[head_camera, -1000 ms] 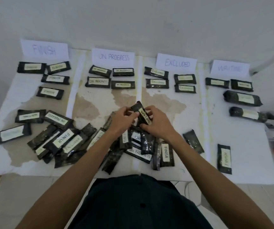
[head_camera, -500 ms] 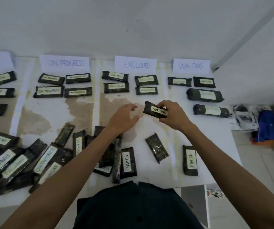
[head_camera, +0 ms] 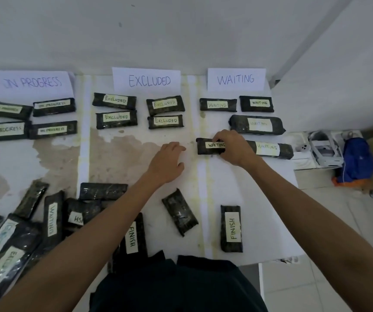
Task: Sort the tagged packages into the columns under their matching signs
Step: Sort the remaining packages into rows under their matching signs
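Just changed: the held WAITING package (head_camera: 210,146), half a second ago carried above the line between two columns, now lies low in the WAITING column, just left of a long WAITING package (head_camera: 271,149).
Right hand (head_camera: 232,147): fingers curled over the held package, gripping it.
Left hand (head_camera: 167,163): flat and relaxed over the table (head_camera: 248,188), holding nothing.
Meaning: placement looks all but done; release remains.
WAITING sign (head_camera: 236,79): four earlier packages beneath, plus a stray FINISH package (head_camera: 231,228) at the near end.
EXCLUDED sign (head_camera: 146,80): four matching packages.
PROGRESS sign (head_camera: 31,83): four packages.
Unsorted heap (head_camera: 23,233): near left, mixed tags.
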The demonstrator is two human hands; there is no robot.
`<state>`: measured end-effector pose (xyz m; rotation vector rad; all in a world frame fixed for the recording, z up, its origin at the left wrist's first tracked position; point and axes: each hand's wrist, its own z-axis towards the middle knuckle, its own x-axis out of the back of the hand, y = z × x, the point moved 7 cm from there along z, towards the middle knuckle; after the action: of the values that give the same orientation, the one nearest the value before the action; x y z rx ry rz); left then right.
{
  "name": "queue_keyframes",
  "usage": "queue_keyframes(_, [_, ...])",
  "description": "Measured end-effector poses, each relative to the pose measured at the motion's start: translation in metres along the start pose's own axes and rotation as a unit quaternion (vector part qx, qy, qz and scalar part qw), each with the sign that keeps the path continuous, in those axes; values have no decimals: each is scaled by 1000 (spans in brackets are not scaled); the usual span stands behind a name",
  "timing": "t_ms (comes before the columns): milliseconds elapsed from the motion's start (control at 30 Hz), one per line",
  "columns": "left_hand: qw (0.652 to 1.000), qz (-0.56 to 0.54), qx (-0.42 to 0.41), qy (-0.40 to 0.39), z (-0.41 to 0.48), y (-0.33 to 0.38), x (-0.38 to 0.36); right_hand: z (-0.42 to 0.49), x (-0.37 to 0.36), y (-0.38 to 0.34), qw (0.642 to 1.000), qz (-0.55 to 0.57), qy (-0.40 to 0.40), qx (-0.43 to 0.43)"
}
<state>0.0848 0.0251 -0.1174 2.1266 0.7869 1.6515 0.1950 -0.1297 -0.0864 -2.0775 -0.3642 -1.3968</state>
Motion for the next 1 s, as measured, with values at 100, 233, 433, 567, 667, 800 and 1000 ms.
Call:
queue_keyframes(100, [1000, 19, -3, 11, 10, 6, -4, 4, -5, 12, 1000, 3, -4, 9])
queue_keyframes(233, [999, 31, 1, 30, 15, 12, -7, 7, -6, 19, 1000, 19, -2, 14])
queue_keyframes(433, [998, 35, -39, 44, 25, 34, -15, 3, -4, 24, 999, 26, -17, 39])
queue_keyframes(567, [997, 42, -45, 47, 34, 46, -20, -13, 13, 51, 998, 18, 65, 4])
queue_keyframes(667, [996, 49, -50, 46, 38, 50, -24, -30, 17, 78, 995, -19, 81, -53])
queue_keyframes(800, [995, 75, -51, 48, 43, 51, -25, -42, 9, 92, 996, -26, 59, -62])
queue_keyframes(1000, [993, 83, -62, 58, 48, 58, -23, -37, 16, 93, 995, -32, 83, -48])
